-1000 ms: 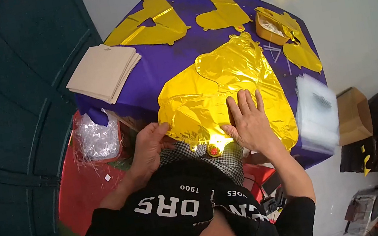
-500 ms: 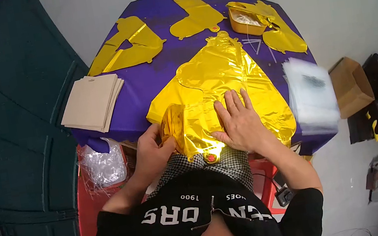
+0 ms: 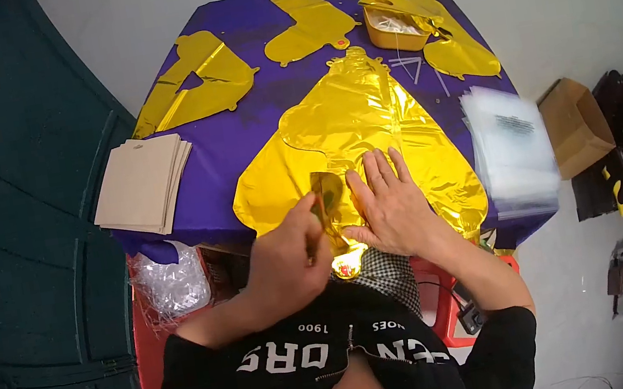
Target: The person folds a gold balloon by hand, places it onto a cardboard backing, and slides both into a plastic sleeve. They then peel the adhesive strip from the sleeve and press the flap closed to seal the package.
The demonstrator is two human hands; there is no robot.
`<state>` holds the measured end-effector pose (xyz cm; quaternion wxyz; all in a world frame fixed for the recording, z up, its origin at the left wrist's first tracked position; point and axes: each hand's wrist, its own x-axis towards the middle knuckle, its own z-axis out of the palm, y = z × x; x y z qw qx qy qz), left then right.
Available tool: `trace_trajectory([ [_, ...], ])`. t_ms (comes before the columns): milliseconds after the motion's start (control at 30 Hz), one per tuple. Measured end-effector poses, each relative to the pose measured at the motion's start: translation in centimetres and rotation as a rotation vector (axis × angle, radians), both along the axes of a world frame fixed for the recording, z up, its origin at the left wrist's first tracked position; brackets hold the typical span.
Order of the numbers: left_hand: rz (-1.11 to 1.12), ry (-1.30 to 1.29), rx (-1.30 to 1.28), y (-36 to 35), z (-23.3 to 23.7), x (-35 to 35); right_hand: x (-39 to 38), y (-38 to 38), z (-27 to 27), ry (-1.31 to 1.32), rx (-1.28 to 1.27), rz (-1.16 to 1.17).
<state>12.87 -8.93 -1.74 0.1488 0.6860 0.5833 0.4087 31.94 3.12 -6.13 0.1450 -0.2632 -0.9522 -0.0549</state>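
Flat gold foil balloons point(image 3: 348, 115) lie stacked on the purple-covered table in front of me, overhanging its near edge. My left hand point(image 3: 288, 255) is closed on the left part of the top balloon, which stands up and curls over toward the middle; its fingertips are partly hidden. Flat on the same foil, just to the right of that fold, rests my right hand point(image 3: 397, 209) with its fingers stretched out. A shiny tab with a red mark point(image 3: 346, 270) sticks out at the near edge between my hands.
Beige cards point(image 3: 139, 185) are piled at the left, clear plastic bags point(image 3: 512, 146) at the right. More foil balloons point(image 3: 305, 24) lie at the back, near a yellow tub point(image 3: 394, 39) and thin white strips point(image 3: 406, 64). Right of the table stands a cardboard box point(image 3: 577, 124).
My left hand has moved right and slightly forward, carrying the balloon's left part over toward the right hand. The right hand stays flat on the foil. The view has shifted slightly.
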Motion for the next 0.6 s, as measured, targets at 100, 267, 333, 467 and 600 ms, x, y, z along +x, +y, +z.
trace_trajectory([
  [100, -0.033, 0.168, 0.176, 1.1, -0.6, 1.8, 0.1, 0.1, 0.2, -0.046, 0.009, 0.007],
  [267, -0.090, 0.255, 0.135, 1.8, -0.9, 2.9, 0.4, 0.4, -0.1, -0.049, 0.016, 0.033],
  [333, -0.033, 0.249, 0.161, 2.0, -1.0, 2.1, 0.2, 0.3, 0.5, -0.080, 0.001, 0.029],
  [467, 0.091, -0.175, -0.213, -0.2, -1.1, -0.8, 0.0, 0.1, 0.5, -0.002, -0.052, -0.008],
  [600, 0.005, -0.641, 0.004, -2.2, -5.7, -2.8, -0.1, 0.1, 0.7, -0.004, -0.046, -0.004],
])
